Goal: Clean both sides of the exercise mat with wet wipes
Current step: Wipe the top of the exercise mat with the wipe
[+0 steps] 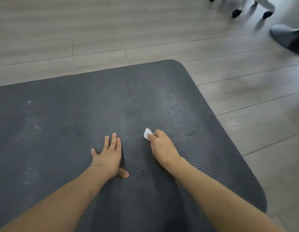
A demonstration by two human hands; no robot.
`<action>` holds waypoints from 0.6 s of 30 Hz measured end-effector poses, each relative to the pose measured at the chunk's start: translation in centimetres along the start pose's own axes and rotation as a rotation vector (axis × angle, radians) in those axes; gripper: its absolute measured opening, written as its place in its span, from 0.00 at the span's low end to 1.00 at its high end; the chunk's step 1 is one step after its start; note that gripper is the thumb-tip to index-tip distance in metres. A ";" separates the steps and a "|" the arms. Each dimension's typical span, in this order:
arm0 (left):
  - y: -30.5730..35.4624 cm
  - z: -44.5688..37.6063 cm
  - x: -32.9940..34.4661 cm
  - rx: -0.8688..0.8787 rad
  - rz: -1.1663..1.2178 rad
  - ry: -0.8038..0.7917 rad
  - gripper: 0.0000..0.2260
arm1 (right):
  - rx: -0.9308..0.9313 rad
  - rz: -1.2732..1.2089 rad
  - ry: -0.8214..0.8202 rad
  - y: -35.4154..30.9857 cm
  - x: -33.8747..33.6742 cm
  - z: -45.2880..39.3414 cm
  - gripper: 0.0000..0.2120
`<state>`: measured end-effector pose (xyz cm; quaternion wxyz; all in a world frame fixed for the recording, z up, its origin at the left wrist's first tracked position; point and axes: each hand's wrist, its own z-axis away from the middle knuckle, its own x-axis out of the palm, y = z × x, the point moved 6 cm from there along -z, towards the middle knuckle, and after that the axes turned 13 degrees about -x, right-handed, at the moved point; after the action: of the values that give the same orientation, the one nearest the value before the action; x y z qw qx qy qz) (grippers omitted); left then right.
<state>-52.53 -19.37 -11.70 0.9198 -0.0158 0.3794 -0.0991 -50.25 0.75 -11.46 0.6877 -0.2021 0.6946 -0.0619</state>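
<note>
A dark grey ribbed exercise mat (78,101) lies flat on the floor and fills most of the view, its rounded corners at the far right and near right. Wet streaks shine on its surface. My left hand (108,154) presses flat on the mat with straight fingers and the thumb spread to the side. To its right, my right hand (162,146) pinches a small crumpled white wet wipe (147,133) and holds it down on the mat.
Grey wood-look floor (245,97) surrounds the mat, with a damp patch (231,123) just off its right edge. A chair base with black castors (236,12) stands at the far right, beside a dark grey rounded object (286,36).
</note>
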 end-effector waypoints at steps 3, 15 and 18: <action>0.1 -0.3 0.2 0.002 -0.022 0.004 0.66 | 0.367 0.106 0.091 11.3 -5.3 2.5 0.13; 0.5 -0.9 0.0 -0.036 -0.105 0.034 0.67 | 0.105 -0.063 0.133 4.1 -2.3 1.1 0.08; 0.7 -0.9 0.2 -0.050 -0.112 0.026 0.66 | 0.523 0.109 0.304 15.6 -9.4 5.2 0.16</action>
<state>-52.93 -18.63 -12.54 0.9072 -0.0584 0.3921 -0.1410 -48.50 19.43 -8.63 0.6068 0.0310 0.7599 -0.2311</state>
